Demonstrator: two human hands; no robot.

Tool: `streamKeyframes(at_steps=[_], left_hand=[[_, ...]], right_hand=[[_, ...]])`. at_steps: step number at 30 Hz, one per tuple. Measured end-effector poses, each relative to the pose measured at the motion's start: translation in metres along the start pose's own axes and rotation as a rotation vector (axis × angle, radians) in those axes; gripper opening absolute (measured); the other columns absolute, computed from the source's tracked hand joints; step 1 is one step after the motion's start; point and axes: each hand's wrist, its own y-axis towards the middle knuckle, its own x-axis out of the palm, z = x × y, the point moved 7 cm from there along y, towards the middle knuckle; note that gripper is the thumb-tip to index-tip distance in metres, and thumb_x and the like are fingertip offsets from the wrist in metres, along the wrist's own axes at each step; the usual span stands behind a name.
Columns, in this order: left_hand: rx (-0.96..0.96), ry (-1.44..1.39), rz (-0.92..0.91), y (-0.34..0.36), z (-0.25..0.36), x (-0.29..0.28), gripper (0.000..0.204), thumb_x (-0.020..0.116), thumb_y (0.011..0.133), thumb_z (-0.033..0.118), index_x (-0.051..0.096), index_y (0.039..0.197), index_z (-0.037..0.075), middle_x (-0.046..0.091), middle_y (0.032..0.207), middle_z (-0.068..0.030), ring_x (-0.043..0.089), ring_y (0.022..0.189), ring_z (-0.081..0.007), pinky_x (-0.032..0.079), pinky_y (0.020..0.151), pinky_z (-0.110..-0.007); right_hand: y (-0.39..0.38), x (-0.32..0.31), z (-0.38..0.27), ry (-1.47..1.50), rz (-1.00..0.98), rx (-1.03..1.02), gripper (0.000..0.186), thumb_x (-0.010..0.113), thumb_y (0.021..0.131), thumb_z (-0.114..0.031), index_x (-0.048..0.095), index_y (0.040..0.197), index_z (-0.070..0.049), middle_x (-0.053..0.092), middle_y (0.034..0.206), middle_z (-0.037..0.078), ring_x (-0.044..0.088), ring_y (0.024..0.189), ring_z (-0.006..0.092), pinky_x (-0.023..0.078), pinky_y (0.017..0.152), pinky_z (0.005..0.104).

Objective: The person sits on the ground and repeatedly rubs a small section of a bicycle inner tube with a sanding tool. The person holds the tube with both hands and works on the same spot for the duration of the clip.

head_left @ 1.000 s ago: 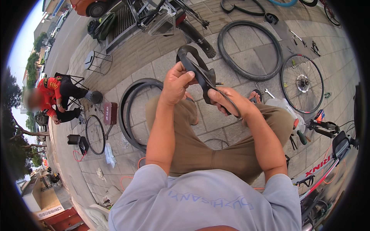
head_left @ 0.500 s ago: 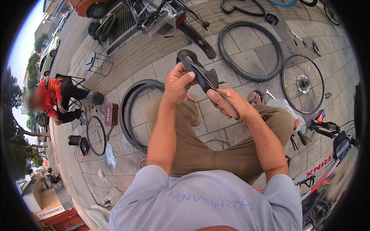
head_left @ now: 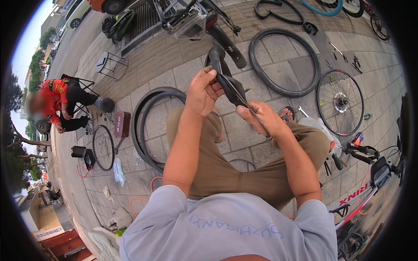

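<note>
A black bicycle inner tube (head_left: 230, 85) is held up in front of me, folded into a long bundle, with a brass-coloured valve sticking out on its right side. Around its upper left edge my left hand (head_left: 201, 93) is closed, thumb and fingers pinching the rubber. My right hand (head_left: 265, 119) grips the lower end, thumb on top, and a thin loop of the tube curves beneath its palm. Fingers on the underside are partly hidden. Below and left, a tyre (head_left: 138, 126) with another thin black ring inside lies on the paving, partly behind my knee.
Ahead lies another tyre (head_left: 314, 65); to its right are a spoked wheel (head_left: 362, 104) and hand tools (head_left: 338, 51). A parked bike (head_left: 226, 45) stands ahead. At left are a seated person (head_left: 54, 98), a stool (head_left: 102, 62) and a small wheel rim (head_left: 94, 150). A red-and-white bike (head_left: 355, 209) is at right.
My left fingers have shifted on the tube, the thumb drawing back to its edge. The tube's far end has tipped a little farther away. My view has shifted slightly.
</note>
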Motion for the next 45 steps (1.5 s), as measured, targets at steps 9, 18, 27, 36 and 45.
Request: streamKeyframes(at_steps=[9, 18, 27, 36, 45], left_hand=[[-0.028, 0.152, 0.133, 0.002, -0.005, -0.011, 0.011, 0.063, 0.106, 0.014, 0.063, 0.115, 0.007, 0.074, 0.101, -0.0061, 0.074, 0.088, -0.0182, 0.063, 0.081, -0.038], [0.019, 0.160, 0.063, 0.002, -0.001, -0.006, 0.013, 0.061, 0.107, 0.013, 0.060, 0.116, 0.003, 0.072, 0.100, -0.0084, 0.073, 0.089, -0.0198, 0.063, 0.083, -0.040], [-0.056, 0.080, -0.048, 0.006, -0.014, -0.006, 0.017, 0.057, 0.110, 0.014, 0.061, 0.119, 0.000, 0.075, 0.108, -0.0123, 0.075, 0.094, -0.0239, 0.063, 0.087, -0.044], [-0.073, 0.059, -0.055, 0.003, -0.012, 0.000, 0.017, 0.056, 0.111, 0.015, 0.061, 0.119, 0.001, 0.074, 0.110, -0.0117, 0.075, 0.094, -0.0227, 0.062, 0.088, -0.042], [-0.025, 0.120, -0.014, 0.002, -0.011, -0.004, 0.017, 0.061, 0.109, 0.016, 0.058, 0.119, 0.002, 0.073, 0.108, -0.0115, 0.077, 0.093, -0.0241, 0.065, 0.083, -0.040]], right_hand=[[0.003, 0.002, 0.013, -0.080, 0.027, 0.066, 0.079, 0.061, 0.097, -0.076, 0.065, 0.080, 0.002, 0.054, 0.069, 0.003, 0.050, 0.071, 0.0139, 0.043, 0.061, 0.0372], [0.004, 0.006, 0.022, 0.111, -0.024, 0.138, 0.067, 0.060, 0.098, -0.073, 0.056, 0.082, -0.008, 0.049, 0.063, -0.002, 0.049, 0.053, 0.0086, 0.039, 0.048, 0.0281], [0.001, 0.002, 0.017, 0.140, -0.045, 0.138, 0.066, 0.062, 0.097, -0.074, 0.055, 0.083, -0.010, 0.051, 0.065, -0.002, 0.051, 0.055, 0.0077, 0.041, 0.049, 0.0273], [0.002, -0.003, 0.018, 0.116, -0.021, 0.128, 0.066, 0.061, 0.097, -0.075, 0.054, 0.080, -0.011, 0.051, 0.064, -0.002, 0.051, 0.054, 0.0087, 0.041, 0.049, 0.0279], [0.001, -0.002, 0.017, 0.113, -0.035, 0.115, 0.066, 0.059, 0.100, -0.070, 0.055, 0.083, -0.006, 0.050, 0.069, -0.001, 0.050, 0.056, 0.0095, 0.041, 0.049, 0.0285]])
